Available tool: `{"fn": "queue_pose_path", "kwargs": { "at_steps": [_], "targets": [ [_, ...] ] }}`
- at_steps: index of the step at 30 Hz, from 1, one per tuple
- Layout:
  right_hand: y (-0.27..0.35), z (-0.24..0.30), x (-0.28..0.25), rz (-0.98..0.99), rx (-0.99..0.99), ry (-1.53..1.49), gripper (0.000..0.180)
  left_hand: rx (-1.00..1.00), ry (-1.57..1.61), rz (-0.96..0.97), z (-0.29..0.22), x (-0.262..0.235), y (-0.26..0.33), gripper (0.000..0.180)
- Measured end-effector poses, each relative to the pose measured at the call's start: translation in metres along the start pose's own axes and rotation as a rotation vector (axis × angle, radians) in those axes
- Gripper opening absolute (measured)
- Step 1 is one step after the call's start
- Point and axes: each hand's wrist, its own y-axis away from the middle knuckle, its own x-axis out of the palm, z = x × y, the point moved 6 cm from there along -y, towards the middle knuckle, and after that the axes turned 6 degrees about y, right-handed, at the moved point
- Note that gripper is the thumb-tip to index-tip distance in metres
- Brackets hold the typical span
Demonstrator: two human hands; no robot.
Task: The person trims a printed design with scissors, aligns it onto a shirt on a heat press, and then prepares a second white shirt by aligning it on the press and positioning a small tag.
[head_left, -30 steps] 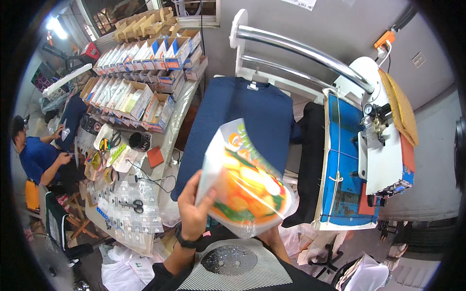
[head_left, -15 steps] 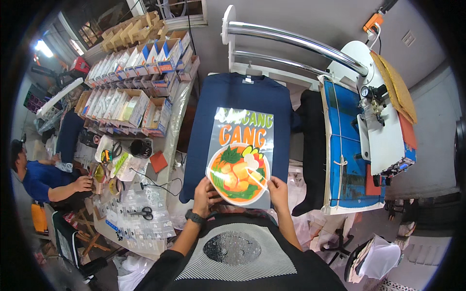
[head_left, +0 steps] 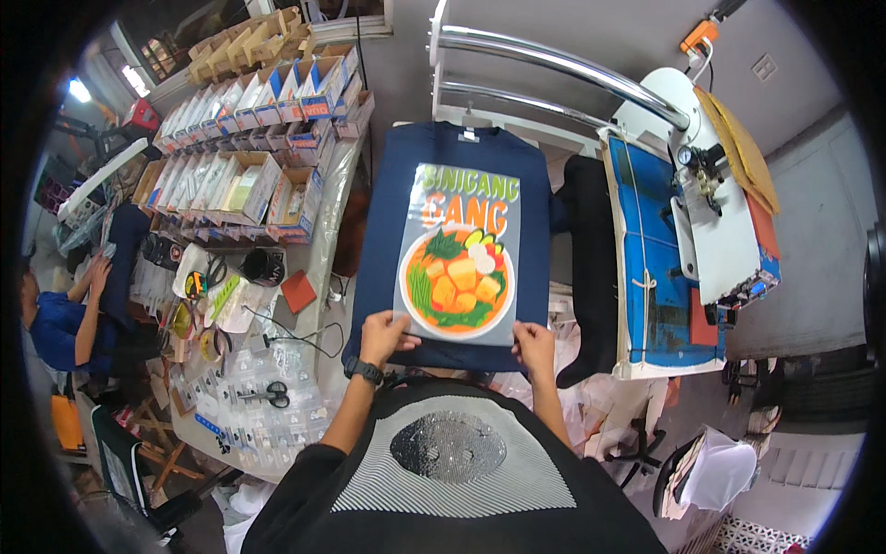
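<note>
A navy T-shirt [head_left: 382, 268] is spread out in front of me, its collar at the far end. On its chest lies a clear transfer film [head_left: 413, 198] printed with green and orange lettering above a bowl of food. My left hand [head_left: 389, 338] pinches the film's near left corner. At the near right corner, my right hand [head_left: 534, 348] grips the film between thumb and fingers. The film looks mostly flat against the cloth.
A heat press with a blue pad [head_left: 652, 258] and chrome bars [head_left: 554, 69] stands to the right and behind. Boxes of packets [head_left: 231, 189], scissors [head_left: 276, 395] and a red square [head_left: 298, 292] occupy the left table. A co-worker [head_left: 60, 319] sits far left.
Both hands and the film have moved farther up the shirt, toward the collar. The film's glare has gone, and its lettering shows fully. The co-worker's hands have shifted to dark cloth.
</note>
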Motion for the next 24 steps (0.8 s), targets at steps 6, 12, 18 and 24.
{"fn": "queue_pose_path", "kwargs": {
  "at_steps": [6, 12, 18, 24],
  "targets": [
    [-0.001, -0.010, -0.005, 0.062, -0.006, 0.051, 0.016, 0.046, -0.078, -0.103, 0.014, -0.010, 0.008, 0.027],
    [-0.003, -0.007, -0.009, -0.023, -0.037, 0.085, 0.023, 0.089, -0.111, -0.187, 0.008, -0.018, 0.012, 0.025],
    [-0.006, -0.022, -0.007, -0.054, -0.082, 0.053, 0.023, 0.151, -0.053, -0.216, 0.016, -0.023, 0.009, 0.024],
    [-0.013, -0.027, -0.005, -0.092, -0.155, 0.085, 0.020, 0.182, -0.034, -0.277, 0.019, -0.025, 0.013, 0.024]
  ]
}}
